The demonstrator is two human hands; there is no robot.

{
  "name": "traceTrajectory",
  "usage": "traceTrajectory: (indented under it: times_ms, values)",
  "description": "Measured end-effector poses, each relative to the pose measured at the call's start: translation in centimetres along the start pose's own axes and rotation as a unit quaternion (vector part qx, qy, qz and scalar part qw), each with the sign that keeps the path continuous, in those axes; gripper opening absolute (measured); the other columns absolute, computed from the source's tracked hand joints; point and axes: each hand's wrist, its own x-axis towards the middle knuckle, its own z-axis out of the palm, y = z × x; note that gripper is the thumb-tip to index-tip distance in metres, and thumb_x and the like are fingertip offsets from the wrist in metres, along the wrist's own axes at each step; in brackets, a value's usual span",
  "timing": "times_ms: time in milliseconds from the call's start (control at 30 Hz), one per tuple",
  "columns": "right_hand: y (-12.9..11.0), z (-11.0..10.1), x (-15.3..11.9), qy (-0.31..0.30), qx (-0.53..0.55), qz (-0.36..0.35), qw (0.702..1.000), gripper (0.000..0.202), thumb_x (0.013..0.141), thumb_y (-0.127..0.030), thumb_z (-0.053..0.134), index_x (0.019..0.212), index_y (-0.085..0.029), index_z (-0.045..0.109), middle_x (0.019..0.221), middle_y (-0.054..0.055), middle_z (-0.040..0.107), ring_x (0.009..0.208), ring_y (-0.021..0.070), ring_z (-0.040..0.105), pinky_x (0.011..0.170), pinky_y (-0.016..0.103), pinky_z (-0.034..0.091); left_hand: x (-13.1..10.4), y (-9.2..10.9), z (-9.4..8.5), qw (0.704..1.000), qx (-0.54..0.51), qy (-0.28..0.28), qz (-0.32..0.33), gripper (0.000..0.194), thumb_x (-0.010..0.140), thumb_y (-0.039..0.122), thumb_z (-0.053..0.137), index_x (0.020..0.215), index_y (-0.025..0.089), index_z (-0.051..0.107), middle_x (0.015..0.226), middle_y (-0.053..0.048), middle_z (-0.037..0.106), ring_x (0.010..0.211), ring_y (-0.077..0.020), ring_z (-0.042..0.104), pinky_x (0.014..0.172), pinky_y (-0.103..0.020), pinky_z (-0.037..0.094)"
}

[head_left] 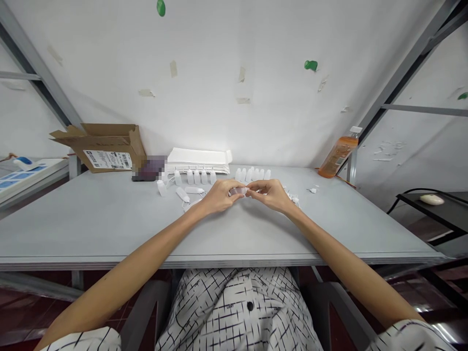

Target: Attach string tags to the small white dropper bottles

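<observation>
Above the middle of the table, my left hand point(221, 195) is closed around a small translucent plastic bottle point(237, 191), which lies sideways between thumb and fingers. My right hand point(269, 194) meets it from the right, fingertips pinched at the bottle's narrow end. Whether a separate cap is between those fingertips is too small to tell. Beyond my left hand, several like bottles point(196, 177) stand upright in a row, with a few lying bottles point(183, 195) nearer me. Another upright group of bottles point(252, 174) stands behind my hands. Small white parts point(293, 199) lie beside my right hand, partly hidden by it.
At the back left are an open cardboard box point(109, 148), a dark blurred object point(148, 170) and a stack of white sheets point(199, 158). A bottle of orange liquid point(338, 156) leans at the back right. The grey table point(234, 239) ends just before my lap.
</observation>
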Motion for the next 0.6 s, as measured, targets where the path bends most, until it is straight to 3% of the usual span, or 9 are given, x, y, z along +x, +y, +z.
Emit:
traceTrajectory:
  times_ms: [333, 600]
  values:
    - [0.32, -0.02, 0.00, -0.014, 0.038, 0.029, 0.999, 0.024, 0.079, -0.036, 0.072, 0.088, -0.015, 0.077, 0.084, 0.009, 0.077, 0.080, 0.0231, 0.074, 0.068, 0.031, 0.057, -0.37, -0.09, 0.23, 0.991, 0.095, -0.005, 0.090, 0.022, 0.089, 0.013, 0.059, 0.106, 0.014, 0.072, 0.093, -0.008, 0.073, 0.081, -0.0173, 0.064, 0.075, -0.032, 0.052]
    - [0.26, -0.19, -0.06, -0.038, 0.095, 0.063, 0.993, 0.027, 0.075, -0.038, 0.077, 0.087, -0.014, 0.077, 0.079, 0.009, 0.077, 0.078, 0.0235, 0.074, 0.078, 0.038, 0.059, -0.56, -0.20, 0.48, 0.982, 0.146, -0.029, 0.119, 0.024, 0.091, 0.008, 0.052, 0.108, 0.013, 0.069, 0.098, -0.010, 0.070, 0.085, -0.0182, 0.065, 0.076, -0.032, 0.052]
